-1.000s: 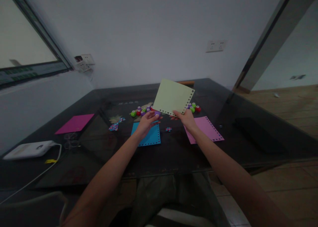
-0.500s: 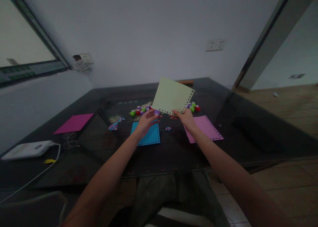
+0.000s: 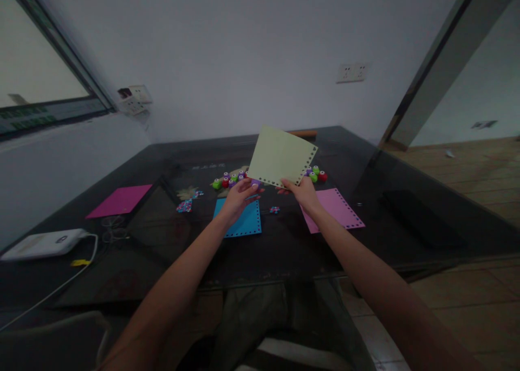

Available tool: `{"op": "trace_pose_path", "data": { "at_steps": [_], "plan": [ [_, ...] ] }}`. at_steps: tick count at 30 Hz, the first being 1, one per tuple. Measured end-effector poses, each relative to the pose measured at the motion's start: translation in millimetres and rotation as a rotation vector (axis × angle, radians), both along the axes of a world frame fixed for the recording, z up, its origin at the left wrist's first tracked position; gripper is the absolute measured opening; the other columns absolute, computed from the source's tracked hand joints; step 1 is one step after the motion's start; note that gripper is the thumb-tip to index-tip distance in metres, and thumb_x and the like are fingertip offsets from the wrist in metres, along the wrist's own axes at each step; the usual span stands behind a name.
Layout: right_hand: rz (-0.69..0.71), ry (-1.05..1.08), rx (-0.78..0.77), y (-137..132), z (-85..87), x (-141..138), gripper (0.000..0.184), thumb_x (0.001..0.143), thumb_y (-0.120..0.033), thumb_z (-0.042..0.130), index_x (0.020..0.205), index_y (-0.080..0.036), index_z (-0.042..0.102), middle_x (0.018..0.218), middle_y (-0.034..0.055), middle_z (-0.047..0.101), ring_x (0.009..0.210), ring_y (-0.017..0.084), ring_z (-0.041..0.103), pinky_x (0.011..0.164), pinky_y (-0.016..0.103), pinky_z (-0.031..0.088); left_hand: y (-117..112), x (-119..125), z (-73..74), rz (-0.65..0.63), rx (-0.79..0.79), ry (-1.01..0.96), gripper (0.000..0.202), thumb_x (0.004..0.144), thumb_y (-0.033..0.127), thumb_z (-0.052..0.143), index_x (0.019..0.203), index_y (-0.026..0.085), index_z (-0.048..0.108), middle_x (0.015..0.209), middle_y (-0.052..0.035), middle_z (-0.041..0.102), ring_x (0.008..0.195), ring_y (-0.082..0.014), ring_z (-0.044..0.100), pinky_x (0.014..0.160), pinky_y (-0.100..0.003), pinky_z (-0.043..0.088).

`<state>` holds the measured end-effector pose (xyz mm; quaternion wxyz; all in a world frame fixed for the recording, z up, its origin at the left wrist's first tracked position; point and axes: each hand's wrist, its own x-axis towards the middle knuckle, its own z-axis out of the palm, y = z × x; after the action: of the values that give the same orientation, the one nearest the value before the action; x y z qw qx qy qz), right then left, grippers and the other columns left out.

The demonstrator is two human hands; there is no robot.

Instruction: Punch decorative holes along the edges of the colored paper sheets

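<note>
My right hand (image 3: 304,193) pinches the lower edge of a pale green sheet (image 3: 280,155) and holds it up tilted above the dark glass table (image 3: 284,241); small holes run along two of its edges. My left hand (image 3: 238,196) is at the sheet's lower left corner, its fingers closed round a small purple punch (image 3: 255,182). Under my left hand lies a blue sheet (image 3: 244,221) with punched edges. To the right of my right wrist lies a pink sheet (image 3: 335,209) with punched edges.
Small green, red and purple punches (image 3: 229,180) lie in clusters behind the sheets, with more punches (image 3: 316,174) at the right. Paper bits (image 3: 186,205) are scattered at the left. A magenta sheet (image 3: 119,200) and a white device (image 3: 43,243) with a cable are far left.
Hardly anything differs: both hands keep their hold, and the green sheet has crept slightly up in the picture.
</note>
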<state>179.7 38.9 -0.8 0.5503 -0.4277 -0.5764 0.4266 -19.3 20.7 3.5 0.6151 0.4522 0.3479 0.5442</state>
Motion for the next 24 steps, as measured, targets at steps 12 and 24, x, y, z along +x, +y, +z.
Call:
{"op": "trace_pose_path", "data": {
  "at_steps": [12, 24],
  "plan": [
    [0.002, -0.023, 0.014, -1.5, 1.4, -0.8, 0.029, 0.070, -0.041, 0.065, 0.077, -0.013, 0.064, 0.069, 0.0107, 0.071, 0.055, 0.020, 0.065, 0.052, 0.029, 0.050, -3.8, 1.8, 4.3, -0.007, 0.006, 0.014, 0.030, 0.069, 0.023, 0.074, 0.092, 0.014, 0.058, 0.088, -0.0055, 0.067, 0.080, -0.0162, 0.066, 0.072, -0.027, 0.049],
    [0.026, -0.060, 0.011, -2.4, 0.9, -0.9, 0.024, 0.071, -0.034, 0.065, 0.081, -0.013, 0.065, 0.066, 0.0081, 0.070, 0.053, 0.018, 0.065, 0.051, 0.028, 0.050, 3.5, -1.7, -5.0, 0.023, 0.007, 0.011, 0.026, 0.069, 0.029, 0.074, 0.087, 0.015, 0.061, 0.086, -0.0045, 0.067, 0.079, -0.0153, 0.066, 0.073, -0.028, 0.050]
  ]
}}
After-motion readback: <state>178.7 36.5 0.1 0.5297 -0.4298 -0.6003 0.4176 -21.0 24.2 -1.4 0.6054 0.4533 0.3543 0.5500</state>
